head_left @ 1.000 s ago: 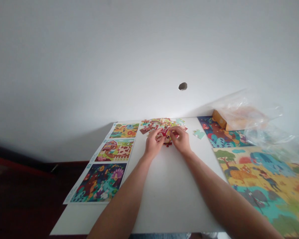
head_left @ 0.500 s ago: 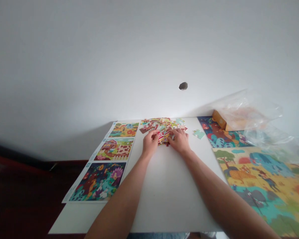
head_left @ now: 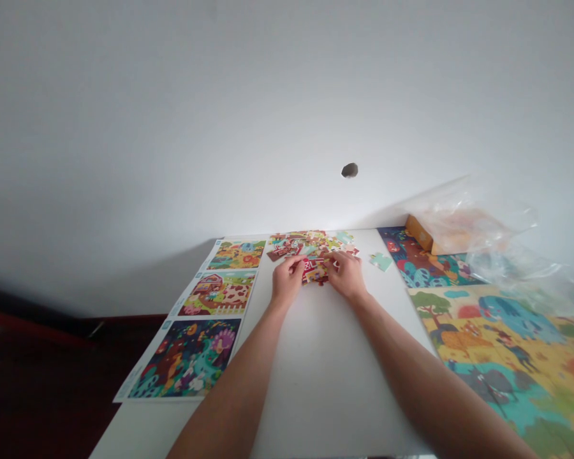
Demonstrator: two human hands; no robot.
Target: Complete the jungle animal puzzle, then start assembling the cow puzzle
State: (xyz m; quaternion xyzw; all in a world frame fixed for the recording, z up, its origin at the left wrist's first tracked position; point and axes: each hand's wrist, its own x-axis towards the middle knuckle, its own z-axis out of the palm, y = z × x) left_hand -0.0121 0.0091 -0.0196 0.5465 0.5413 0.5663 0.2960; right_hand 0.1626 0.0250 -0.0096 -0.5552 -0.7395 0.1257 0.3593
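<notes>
At the near edge of a heap of jigsaw puzzle pieces (head_left: 299,240), my left hand (head_left: 286,280) pinches the left side of a red puzzle piece with a white-lined barn door (head_left: 309,266). Across from it, my right hand (head_left: 347,274) is closed with its fingertips on the right side of the same small cluster, on a puzzle piece largely covered by the fingers. Yellow and brown pieces (head_left: 316,276) lie between and just below the hands. Whether the pieces between my hands are fully locked together, I cannot tell.
A printed sheet with three pictures (head_left: 220,312) lies on the left of the white table (head_left: 325,382). One pale green piece (head_left: 380,261) sits apart. On the right are an animal puzzle (head_left: 463,331), a dark puzzle (head_left: 396,247), an orange box (head_left: 418,234) and a clear plastic bag (head_left: 497,217).
My right fingers have shifted slightly around the right side of the cluster, and the red door piece shows more clearly. My left hand keeps its pinch. The whole view has tilted slightly.
</notes>
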